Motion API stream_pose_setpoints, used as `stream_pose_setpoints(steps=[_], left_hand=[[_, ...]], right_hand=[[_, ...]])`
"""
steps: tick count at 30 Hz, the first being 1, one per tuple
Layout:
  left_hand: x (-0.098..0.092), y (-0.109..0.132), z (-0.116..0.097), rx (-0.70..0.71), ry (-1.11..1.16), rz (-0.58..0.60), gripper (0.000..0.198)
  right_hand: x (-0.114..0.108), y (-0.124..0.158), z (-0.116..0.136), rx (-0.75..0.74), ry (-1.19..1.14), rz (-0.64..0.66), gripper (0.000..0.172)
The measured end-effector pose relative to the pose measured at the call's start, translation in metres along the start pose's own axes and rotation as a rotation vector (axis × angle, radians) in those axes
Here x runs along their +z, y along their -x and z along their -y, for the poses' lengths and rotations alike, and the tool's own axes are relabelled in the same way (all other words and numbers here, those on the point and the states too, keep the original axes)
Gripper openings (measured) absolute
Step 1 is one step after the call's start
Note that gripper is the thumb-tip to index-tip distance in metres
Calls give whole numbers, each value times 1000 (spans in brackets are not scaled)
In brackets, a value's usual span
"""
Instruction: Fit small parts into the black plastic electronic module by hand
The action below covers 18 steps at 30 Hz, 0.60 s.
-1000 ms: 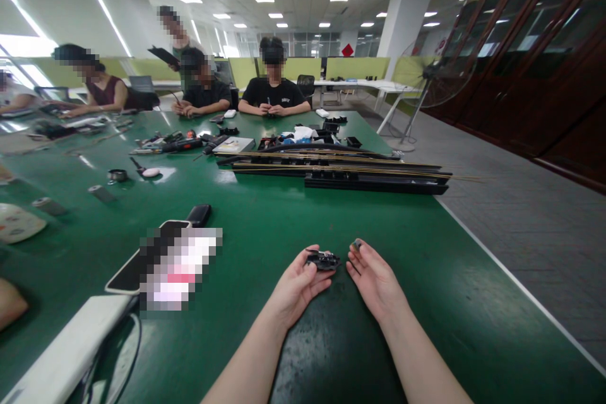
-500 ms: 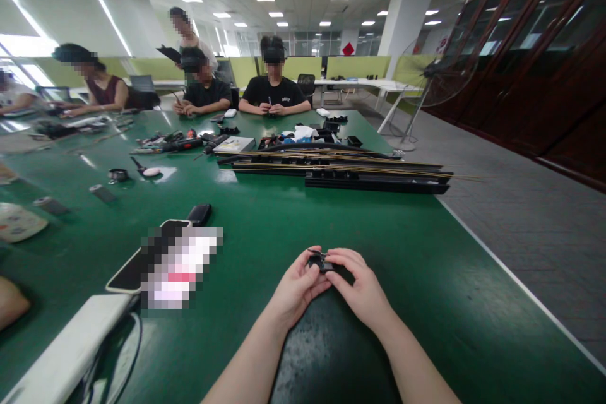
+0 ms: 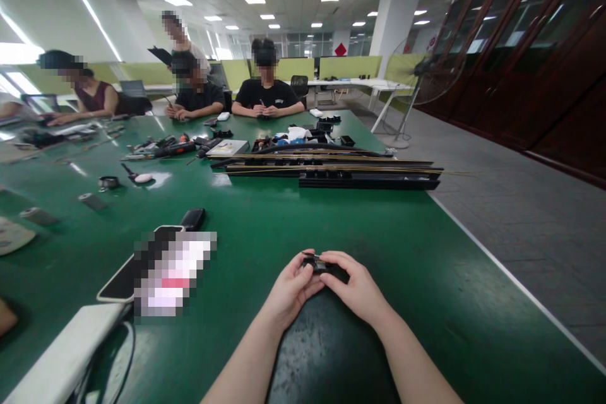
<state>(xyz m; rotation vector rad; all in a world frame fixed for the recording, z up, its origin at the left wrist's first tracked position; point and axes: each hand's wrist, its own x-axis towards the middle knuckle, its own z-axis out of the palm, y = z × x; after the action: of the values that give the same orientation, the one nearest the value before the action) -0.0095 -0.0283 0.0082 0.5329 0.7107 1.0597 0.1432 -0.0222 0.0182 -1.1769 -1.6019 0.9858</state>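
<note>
Between my two hands is a small black plastic part [image 3: 314,263], held just above the green table near its front edge. My left hand [image 3: 292,284] is closed on its left side, thumb on the near face and fingers beneath and behind. My right hand [image 3: 353,281] pinches the right side between thumb and fingers. Something thin and dark sticks up at the part's far edge. My fingers cover much of it, so its exact kind does not show.
Left of my hands lie a phone [image 3: 142,265], a black object [image 3: 193,219] and a white box-shaped device [image 3: 66,350] with cables. Black rails with thin brass-coloured rods [image 3: 369,177] stretch across the green table [image 3: 246,214]. Tools [image 3: 165,148] and co-workers [image 3: 267,95] are beyond.
The view has shifted slightly, so the scene sits a little further left. My right fingers have moved slightly on the black part; both hands still hold it.
</note>
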Motion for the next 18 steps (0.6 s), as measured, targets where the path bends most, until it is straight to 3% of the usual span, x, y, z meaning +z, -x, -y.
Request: stream_pose_setpoints(steps=[10, 18], left_hand=[[0, 0, -3, 20, 56, -25, 41], [0, 0, -6, 10, 92, -27, 43]], right_hand=[[-1, -1, -5, 94, -43, -13, 32], [1, -4, -6, 196, -301, -92, 29]])
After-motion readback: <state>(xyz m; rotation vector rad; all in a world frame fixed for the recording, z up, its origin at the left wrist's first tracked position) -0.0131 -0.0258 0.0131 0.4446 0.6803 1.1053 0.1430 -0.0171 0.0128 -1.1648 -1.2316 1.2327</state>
